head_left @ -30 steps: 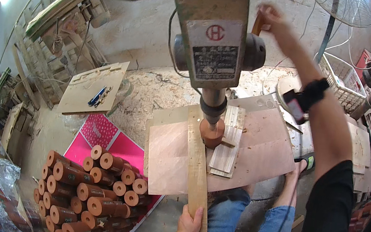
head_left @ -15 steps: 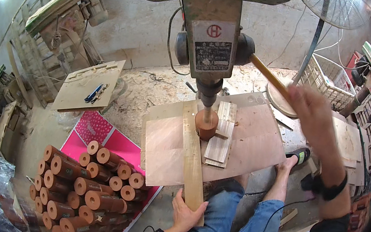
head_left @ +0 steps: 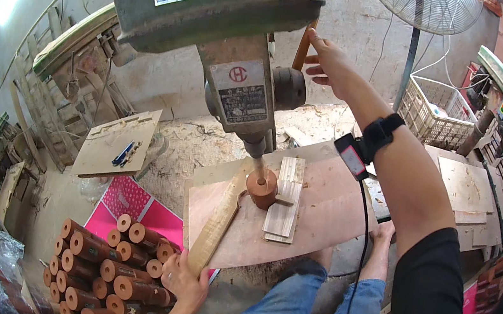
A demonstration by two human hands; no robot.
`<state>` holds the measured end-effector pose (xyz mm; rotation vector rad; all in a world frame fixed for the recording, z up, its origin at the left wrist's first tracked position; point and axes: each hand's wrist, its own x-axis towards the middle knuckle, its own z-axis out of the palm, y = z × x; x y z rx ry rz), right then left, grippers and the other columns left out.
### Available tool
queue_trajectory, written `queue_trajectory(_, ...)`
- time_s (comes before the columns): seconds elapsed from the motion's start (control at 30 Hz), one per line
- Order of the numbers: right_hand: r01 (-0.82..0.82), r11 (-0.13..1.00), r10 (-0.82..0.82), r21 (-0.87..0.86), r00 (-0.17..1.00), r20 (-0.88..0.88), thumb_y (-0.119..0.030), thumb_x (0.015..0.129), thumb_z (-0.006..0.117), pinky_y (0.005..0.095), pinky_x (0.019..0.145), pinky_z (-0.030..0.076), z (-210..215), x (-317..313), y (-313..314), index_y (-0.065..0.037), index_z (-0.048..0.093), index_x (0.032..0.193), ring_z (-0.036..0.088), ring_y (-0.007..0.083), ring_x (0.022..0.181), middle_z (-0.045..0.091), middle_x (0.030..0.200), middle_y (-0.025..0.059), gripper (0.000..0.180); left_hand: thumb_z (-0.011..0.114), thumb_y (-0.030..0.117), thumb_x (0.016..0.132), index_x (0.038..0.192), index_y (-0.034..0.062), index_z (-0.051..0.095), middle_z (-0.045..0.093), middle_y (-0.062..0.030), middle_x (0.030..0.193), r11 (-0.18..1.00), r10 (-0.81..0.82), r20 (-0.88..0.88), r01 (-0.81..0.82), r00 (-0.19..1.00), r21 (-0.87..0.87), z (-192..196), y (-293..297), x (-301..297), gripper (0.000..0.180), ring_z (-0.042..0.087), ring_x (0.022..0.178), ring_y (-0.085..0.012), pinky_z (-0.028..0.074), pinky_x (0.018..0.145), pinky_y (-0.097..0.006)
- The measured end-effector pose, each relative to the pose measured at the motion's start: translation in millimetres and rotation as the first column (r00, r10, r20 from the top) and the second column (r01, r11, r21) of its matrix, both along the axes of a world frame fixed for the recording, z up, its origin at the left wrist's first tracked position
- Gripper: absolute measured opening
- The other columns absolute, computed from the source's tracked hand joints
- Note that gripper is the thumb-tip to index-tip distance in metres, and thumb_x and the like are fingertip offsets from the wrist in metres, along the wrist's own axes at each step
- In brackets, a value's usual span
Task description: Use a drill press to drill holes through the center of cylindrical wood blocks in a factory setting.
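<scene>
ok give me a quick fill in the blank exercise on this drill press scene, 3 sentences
1. The left hand grips the near end of a long wooden ____.
2. The right hand reaches up to the drill press's wooden ____.
3. The round wooden block sits right under the drill ____.

Missing words: stick; handle; bit

A wooden cylinder (head_left: pixel 261 187) stood on the table (head_left: pixel 332 220) under the drill press (head_left: pixel 229 44) — slats (head_left: pixel 284 200) just right, a long stick (head_left: pixel 216 223) left. Stacked cylinders (head_left: pixel 101 264) lay lower left — a fan (head_left: pixel 430 5) behind.
</scene>
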<state>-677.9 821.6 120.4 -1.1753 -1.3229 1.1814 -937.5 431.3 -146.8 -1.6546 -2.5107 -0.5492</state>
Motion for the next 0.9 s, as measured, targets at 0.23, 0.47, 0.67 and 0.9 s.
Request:
queue_trajectory(0.23,-0.188,0.982,0.182,0.000,0.946,0.267,-0.026,0.095,0.060,0.0244,0.058,0.048,-94,56,-115,-0.007,0.058,0.124,0.056,0.0095,0.063,0.063,0.081,0.0021,0.035,0.088,0.028,0.066,0.135,-0.0056,0.039,0.050,-0.0226,0.133,0.973,-0.223,0.575,0.145,0.787,0.180,6,197,58,0.091,0.049,0.126,-0.0309,0.040,0.105,-0.038)
queue_trajectory(0.47,-0.192,0.975,0.223,-0.115,0.884,0.411,-0.021,0.092,0.066,0.0244,0.064,0.049,-159,117,-293,-0.005,0.061,0.117,0.059,0.0081,0.070,0.063,0.077,0.0012,0.030,0.087,0.021,0.067,0.131,-0.0009,0.047,0.061,-0.0147,0.119,0.916,-0.390,0.732,0.152,0.559,0.371,2,206,51,0.079,0.061,0.108,-0.0243,0.049,0.093,-0.035)
queue_trajectory(0.67,-0.336,0.868,0.109,0.367,0.848,0.519,-0.043,0.072,0.076,0.0469,0.104,0.039,-210,68,-339,-0.006,0.033,0.145,0.046,0.0412,0.121,0.044,0.135,0.0263,0.093,0.073,-0.002,0.079,0.135,-0.0026,0.041,0.056,-0.0150,0.121,0.868,-0.443,0.831,0.392,0.336,0.304,52,74,74,0.064,0.060,0.105,-0.0229,0.052,0.090,-0.033)
queue_trajectory(0.9,-0.049,0.909,-0.156,0.414,0.881,0.446,-0.026,0.056,0.083,0.0478,0.088,0.046,-198,147,-399,-0.013,0.055,0.122,0.056,0.0355,0.107,0.059,0.117,0.0115,0.073,0.065,0.010,0.090,0.142,0.0015,0.043,0.059,-0.0127,0.122,0.578,-0.175,0.965,0.814,0.193,-0.058,100,14,157,0.057,0.055,0.110,-0.0236,0.044,0.095,-0.033)
